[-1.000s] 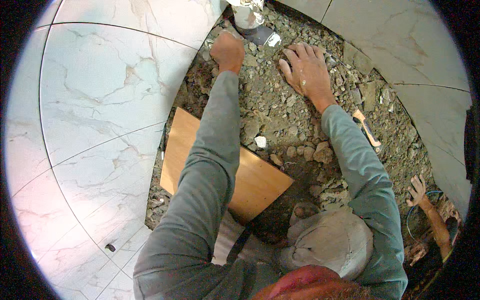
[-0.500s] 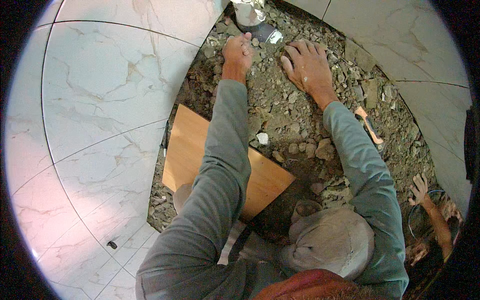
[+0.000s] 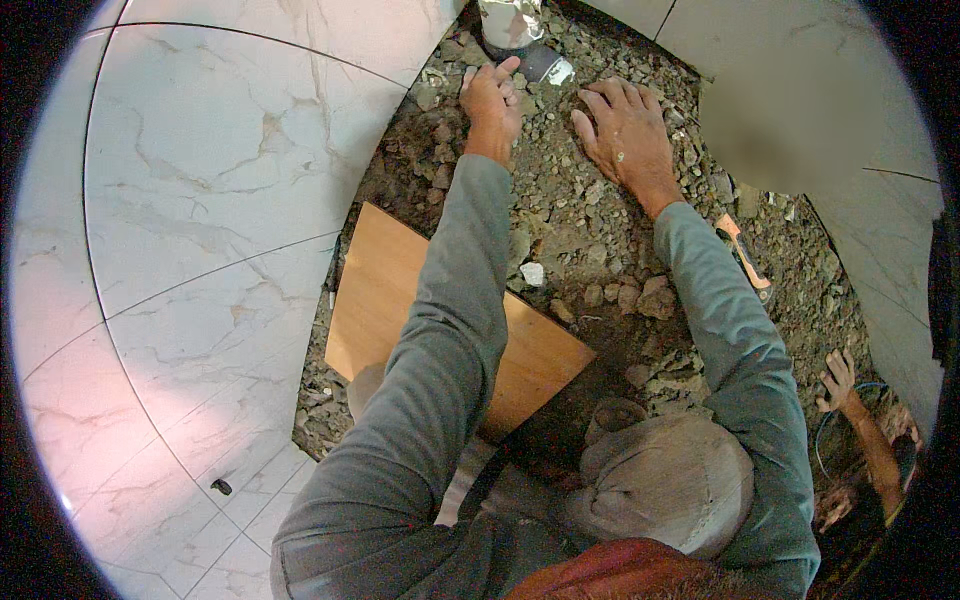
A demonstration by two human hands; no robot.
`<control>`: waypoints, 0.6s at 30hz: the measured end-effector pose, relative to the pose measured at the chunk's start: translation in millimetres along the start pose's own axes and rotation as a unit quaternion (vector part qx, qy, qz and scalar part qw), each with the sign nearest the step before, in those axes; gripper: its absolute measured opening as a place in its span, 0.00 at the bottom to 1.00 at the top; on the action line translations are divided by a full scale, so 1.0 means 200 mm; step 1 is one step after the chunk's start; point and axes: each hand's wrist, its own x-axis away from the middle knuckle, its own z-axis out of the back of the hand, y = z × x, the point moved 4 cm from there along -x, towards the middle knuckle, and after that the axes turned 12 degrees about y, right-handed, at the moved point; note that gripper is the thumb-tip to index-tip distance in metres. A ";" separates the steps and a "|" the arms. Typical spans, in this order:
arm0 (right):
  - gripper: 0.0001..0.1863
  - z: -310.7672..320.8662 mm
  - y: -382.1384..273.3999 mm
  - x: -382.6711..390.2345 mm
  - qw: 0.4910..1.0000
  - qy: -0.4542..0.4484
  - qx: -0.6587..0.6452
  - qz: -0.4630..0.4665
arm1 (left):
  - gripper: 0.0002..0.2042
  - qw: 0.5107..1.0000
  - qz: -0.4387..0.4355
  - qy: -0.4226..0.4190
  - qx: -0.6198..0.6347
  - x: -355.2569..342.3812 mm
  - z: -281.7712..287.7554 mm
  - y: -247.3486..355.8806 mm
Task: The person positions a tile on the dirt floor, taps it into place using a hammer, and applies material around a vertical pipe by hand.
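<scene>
My left hand (image 3: pixel 490 110) is at the far end of the rubble bed (image 3: pixel 575 245), just short of a pale pipe (image 3: pixel 510 20) with a dark base; one finger sticks out, the others are curled, and whatever they hold cannot be made out. My right hand (image 3: pixel 625 140) lies palm down on the rubble to its right, fingers apart and holding nothing. A cutter-like tool with a light orange handle (image 3: pixel 735 240) lies beside my right forearm. A square wooden board (image 3: pixel 545 360) lies partly under my left arm.
Pale veined tiles (image 3: pixel 210 170) border the rubble on the left, grey tiles (image 3: pixel 870 260) on the right. Another person's hand (image 3: pixel 838 385) and bare arm reach in at lower right beside a thin blue cord. A small dark object (image 3: pixel 222 487) sits on the left tiles.
My left hand has shifted to the right and turned, with a finger now extended from the curled others. My right hand has moved slightly right, still resting on the rubble.
</scene>
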 end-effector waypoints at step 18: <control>0.17 -0.19 -0.05 0.05 0.994 -0.087 -0.027 -0.064 | 0.24 0.223 -0.557 -0.167 -0.782 -0.32 0.05 0.48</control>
